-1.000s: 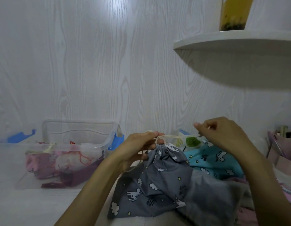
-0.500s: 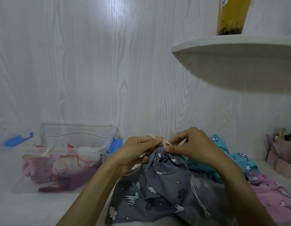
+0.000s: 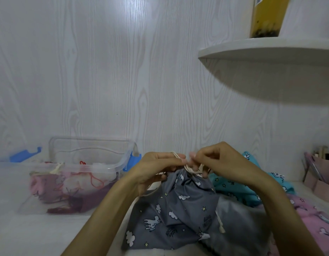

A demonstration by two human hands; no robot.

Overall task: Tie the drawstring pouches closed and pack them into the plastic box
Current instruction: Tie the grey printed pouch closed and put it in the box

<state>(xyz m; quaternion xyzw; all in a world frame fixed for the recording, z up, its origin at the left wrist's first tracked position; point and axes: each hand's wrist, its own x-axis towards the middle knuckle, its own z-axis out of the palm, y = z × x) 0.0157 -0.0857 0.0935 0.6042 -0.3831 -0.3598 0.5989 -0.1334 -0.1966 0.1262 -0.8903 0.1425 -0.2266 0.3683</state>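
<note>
A grey drawstring pouch (image 3: pixel 180 209) printed with clouds and unicorns stands in front of me, its mouth gathered at the top. My left hand (image 3: pixel 158 169) pinches the cream drawstring (image 3: pixel 187 168) at the gathered neck. My right hand (image 3: pixel 215 159) pinches the same cord just to the right of it, fingertips almost touching the left hand's. A clear plastic box (image 3: pixel 89 163) with blue clips sits at the left, with pink and maroon pouches inside.
A teal pouch (image 3: pixel 239 187) and a pink pouch (image 3: pixel 311 215) lie at the right behind the grey one. A pink holder (image 3: pixel 322 174) with pens stands at the far right. A white shelf (image 3: pixel 270 50) with a yellow box juts out above.
One second ago my right hand held the cord stretched out to the right; it has come back to the pouch's neck and now works the cord beside my left hand.
</note>
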